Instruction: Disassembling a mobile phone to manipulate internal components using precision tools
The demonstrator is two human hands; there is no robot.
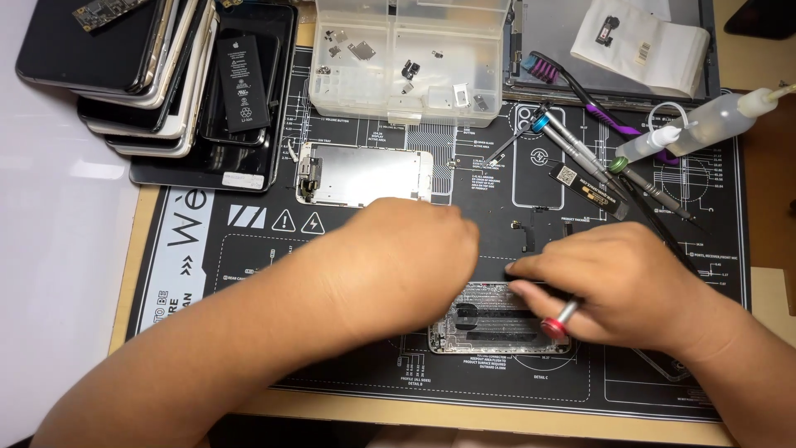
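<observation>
Phone repair bench — small electronics workshop. Black repair mat with printed diagrams covers the desk. Stack of dismantled phones top left, a loose battery lying on it. Clear compartment box holds tiny brackets and screws. Precision screwdrivers, a purple brush, a squeeze bottle — plus an opened phone frame and a metal backplate on the mat.

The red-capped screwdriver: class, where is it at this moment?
Head view, lower right: the screwdriver is in the right hand, over the opened phone on the black mat.
</observation>
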